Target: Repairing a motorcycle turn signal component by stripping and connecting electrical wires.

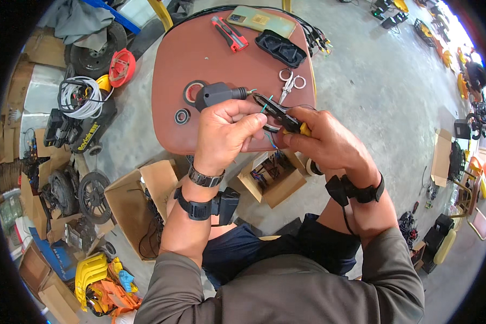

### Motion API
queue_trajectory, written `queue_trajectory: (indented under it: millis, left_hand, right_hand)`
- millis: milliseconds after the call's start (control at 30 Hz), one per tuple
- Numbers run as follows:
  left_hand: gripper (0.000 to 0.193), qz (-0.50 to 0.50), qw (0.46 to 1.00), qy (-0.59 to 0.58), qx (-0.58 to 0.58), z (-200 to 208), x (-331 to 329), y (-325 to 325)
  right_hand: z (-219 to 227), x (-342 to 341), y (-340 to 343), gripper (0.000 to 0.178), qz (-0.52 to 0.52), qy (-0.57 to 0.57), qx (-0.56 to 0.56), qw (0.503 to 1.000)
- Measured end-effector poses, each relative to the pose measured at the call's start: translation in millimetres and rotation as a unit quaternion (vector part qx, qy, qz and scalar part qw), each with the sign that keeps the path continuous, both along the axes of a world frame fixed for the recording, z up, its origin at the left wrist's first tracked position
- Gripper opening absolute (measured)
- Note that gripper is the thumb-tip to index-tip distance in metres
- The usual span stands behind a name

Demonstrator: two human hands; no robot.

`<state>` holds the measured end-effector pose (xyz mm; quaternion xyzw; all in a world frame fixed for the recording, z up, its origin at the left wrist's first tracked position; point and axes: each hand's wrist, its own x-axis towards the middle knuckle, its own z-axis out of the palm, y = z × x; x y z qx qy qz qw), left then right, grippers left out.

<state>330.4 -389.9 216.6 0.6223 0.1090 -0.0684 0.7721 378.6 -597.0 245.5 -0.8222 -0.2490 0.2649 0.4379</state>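
My left hand (229,128) is closed near the stool's front half, thumb and fingers pinching a thin green wire (264,107). My right hand (324,136) grips a pair of dark pliers (278,112) with yellow on the handles. The pliers' jaws point up and left, close to the wire beside my left fingertips. Just beyond my left hand lies a black plug-like housing (215,96) with a ribbed neck. Whether the wire joins this housing is unclear. Behind the pliers, silver scissors (290,86) lie with their finger loops away from me.
On the brown stool seat (170,65) rest a tape roll (192,92), a small ring-shaped part (182,116), a red utility knife (229,33), a phone (262,21) and a black tray (281,48). Cardboard boxes (286,189) stand below; black cables (321,43) hang at the far edge.
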Motion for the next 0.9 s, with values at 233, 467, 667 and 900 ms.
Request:
queue_trajectory:
  millis: [233,467,667,900]
  left_hand:
    - [0.007,0.017,0.999,0.022,0.04,-1,1,0]
    - [0.008,0.034,0.998,0.031,0.045,1,4,0]
    - [0.008,0.055,0.997,0.027,0.057,4,5,-2]
    - [0.007,0.069,0.996,0.028,0.055,6,5,-5]
  right_hand:
    - [-11,4,0,0.032,0.018,0.035,0.022,0.999]
    - [-12,6,7,0.031,0.013,0.006,-0.006,1.0]
    - [-12,4,11,0.037,0.014,-0.048,0.009,0.999]
    - [-12,2,13,0.038,0.016,-0.091,0.021,0.995]
